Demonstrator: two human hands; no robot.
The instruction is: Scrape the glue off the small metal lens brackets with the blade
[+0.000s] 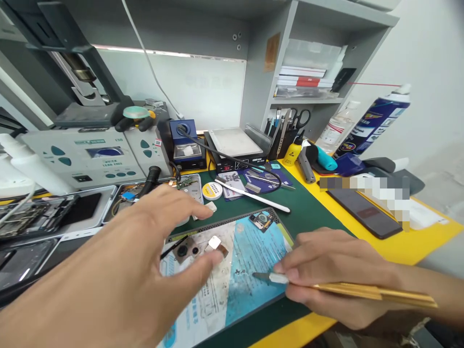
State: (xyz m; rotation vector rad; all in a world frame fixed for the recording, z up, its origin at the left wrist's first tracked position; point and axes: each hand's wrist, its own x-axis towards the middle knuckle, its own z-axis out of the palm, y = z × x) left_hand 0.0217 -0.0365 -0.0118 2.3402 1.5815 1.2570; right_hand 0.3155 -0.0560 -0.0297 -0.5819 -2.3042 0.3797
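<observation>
My right hand (326, 275) is closed around a craft knife (358, 290) with a gold handle. Its dark blade tip points left, low over the blue half of a printed work pad (250, 290). Small dark crumbs (239, 272) lie just left of the tip. My left hand (145, 261) hovers over the pad's left side, thumb and fingers apart, with nothing visible between them. Near its thumb are a small white-topped square part (214, 242) and a camera module (183, 250). Another small round-lensed part (261, 220) rests at the pad's upper right.
Behind the pad lie a white stylus-like stick (253, 195) and a round tin (212, 190). A hot plate (235, 145) and a rework station (90, 154) stand at the back. Trays of phone parts (87, 212) sit left; a phone (366, 212) lies right.
</observation>
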